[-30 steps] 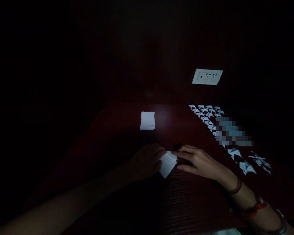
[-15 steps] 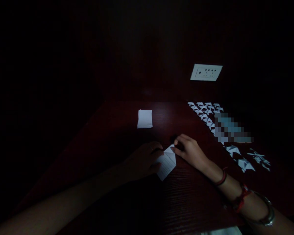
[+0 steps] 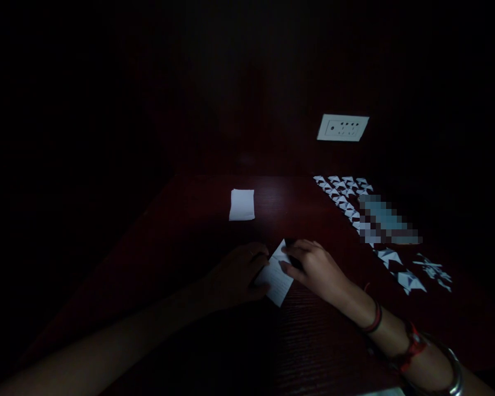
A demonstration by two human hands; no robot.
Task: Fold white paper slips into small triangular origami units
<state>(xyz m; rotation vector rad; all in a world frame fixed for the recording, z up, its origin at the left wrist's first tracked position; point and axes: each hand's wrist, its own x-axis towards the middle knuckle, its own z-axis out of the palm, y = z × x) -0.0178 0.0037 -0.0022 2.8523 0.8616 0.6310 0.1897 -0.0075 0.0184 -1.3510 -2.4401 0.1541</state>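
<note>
A small sheet of white paper [image 3: 279, 285] with printed lines lies at a slant on the dark red table, folded over at its upper part. My left hand [image 3: 240, 275], in deep shadow, grips its left side, with the thumb low and the fingers higher up. From the right, my right hand [image 3: 315, 269] has its thumb and fingertips closed on the folded upper part and right edge. Beyond my hands sits a stack of square white paper [image 3: 242, 204].
Several folded white paper pieces [image 3: 343, 201] stand in rows at the right, with larger ones [image 3: 411, 281] nearer me. Beside them are a blurred-out bluish object [image 3: 390, 220] and thin paper scraps [image 3: 434, 270]. A wall socket [image 3: 343, 127] is above the table.
My right hand has shifted from the top corner of the paper down onto its right edge. The paper has turned slightly, its tip moving left. The view has tilted a little.
</note>
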